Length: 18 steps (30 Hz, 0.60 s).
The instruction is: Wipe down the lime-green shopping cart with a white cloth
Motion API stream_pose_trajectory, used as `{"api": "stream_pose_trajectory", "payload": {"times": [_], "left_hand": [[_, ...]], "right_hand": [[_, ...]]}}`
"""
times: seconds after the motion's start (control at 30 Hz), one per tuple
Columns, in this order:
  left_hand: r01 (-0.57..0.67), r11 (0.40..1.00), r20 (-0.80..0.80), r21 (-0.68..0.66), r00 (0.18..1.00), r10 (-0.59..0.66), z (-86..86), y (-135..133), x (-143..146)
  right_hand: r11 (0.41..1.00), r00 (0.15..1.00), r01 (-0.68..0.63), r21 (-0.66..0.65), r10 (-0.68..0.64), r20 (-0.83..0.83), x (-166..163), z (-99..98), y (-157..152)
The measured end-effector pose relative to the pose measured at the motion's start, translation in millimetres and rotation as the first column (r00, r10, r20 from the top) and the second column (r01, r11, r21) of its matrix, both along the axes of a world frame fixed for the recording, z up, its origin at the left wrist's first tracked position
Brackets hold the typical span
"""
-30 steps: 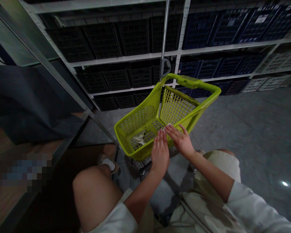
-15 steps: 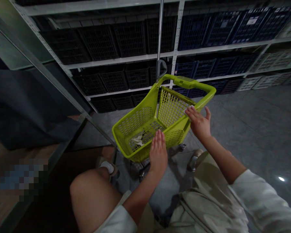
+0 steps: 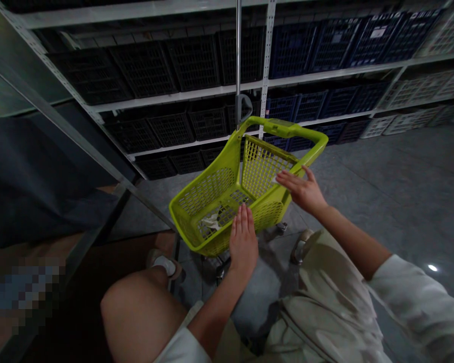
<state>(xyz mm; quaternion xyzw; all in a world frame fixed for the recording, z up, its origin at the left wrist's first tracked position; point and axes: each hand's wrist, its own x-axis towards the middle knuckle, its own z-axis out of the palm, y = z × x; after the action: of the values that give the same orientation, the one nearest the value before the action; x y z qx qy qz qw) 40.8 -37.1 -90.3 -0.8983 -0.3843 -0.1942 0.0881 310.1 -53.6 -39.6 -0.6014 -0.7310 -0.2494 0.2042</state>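
Lime-green plastic is what both of your hands are working on: the basket [image 3: 208, 189] is standing on its wheels on the grey floor [image 3: 382, 191], just in front of your knees and close to the shelving [image 3: 174, 96] stacked with dark crates [image 3: 196, 60]. Your left hand [image 3: 243, 242] is lying open and flat, fingers together, against the outside of the basket's near wall, seemingly bracing it. Your right hand [image 3: 302, 191] is reaching over the right-hand rim below the handle [image 3: 287, 128], fingers stretched out almost flat, with a small white piece [image 3: 275, 179] at the fingertips; whether you are pinching it or only pressing it to the plastic is not clear. A crumpled pale scrap [image 3: 213, 221] is lying on the mesh bottom inside. Judging by this, you are partway through passing the white piece along the rim while steadying the basket. Any next stroke is calling for firm pressure from the left palm so the wheels are not rolling, and for an even slide of the right fingertips along the sloping edge
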Motion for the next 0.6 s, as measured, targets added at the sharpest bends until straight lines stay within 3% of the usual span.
{"api": "stream_pose_trajectory", "payload": {"times": [0.1, 0.17, 0.23, 0.33, 0.4, 0.5, 0.6], "left_hand": [[0.002, 1.000, 0.018, 0.001, 1.000, -0.002, -0.8, 0, 1], [-0.001, 1.000, 0.023, -0.001, 1.000, 0.001, -1.5, 0, 1], [0.001, 1.000, 0.018, -0.002, 1.000, -0.001, -1.6, 0, 1], [0.004, 1.000, -0.002, 0.006, 1.000, -0.004, -1.3, -1, 0], [0.000, 1.000, -0.005, 0.013, 1.000, 0.000, -1.3, -1, -1], [-0.001, 1.000, 0.001, 0.013, 1.000, 0.001, -1.4, -1, -1], [-0.005, 1.000, 0.007, 0.012, 1.000, 0.004, -1.4, -1, -1]], "right_hand": [[0.984, 0.985, 0.164, 0.075, -0.159, -0.069, 21, 7.1, 0], [0.977, 0.977, 0.194, 0.091, -0.184, -0.106, 5, 1.5, 0], [0.986, 0.982, 0.151, 0.075, -0.141, -0.124, -30, -9.9, -2], [0.999, 0.993, -0.028, -0.026, 0.025, -0.115, -86, -26.9, -5], [0.989, 0.988, -0.123, -0.088, 0.114, -0.100, -106, -32.0, -7], [0.972, 0.980, -0.198, -0.126, 0.193, -0.046, -93, -26.9, -6], [0.984, 0.988, -0.154, -0.093, 0.155, 0.008, -40, -11.0, -4]]}}
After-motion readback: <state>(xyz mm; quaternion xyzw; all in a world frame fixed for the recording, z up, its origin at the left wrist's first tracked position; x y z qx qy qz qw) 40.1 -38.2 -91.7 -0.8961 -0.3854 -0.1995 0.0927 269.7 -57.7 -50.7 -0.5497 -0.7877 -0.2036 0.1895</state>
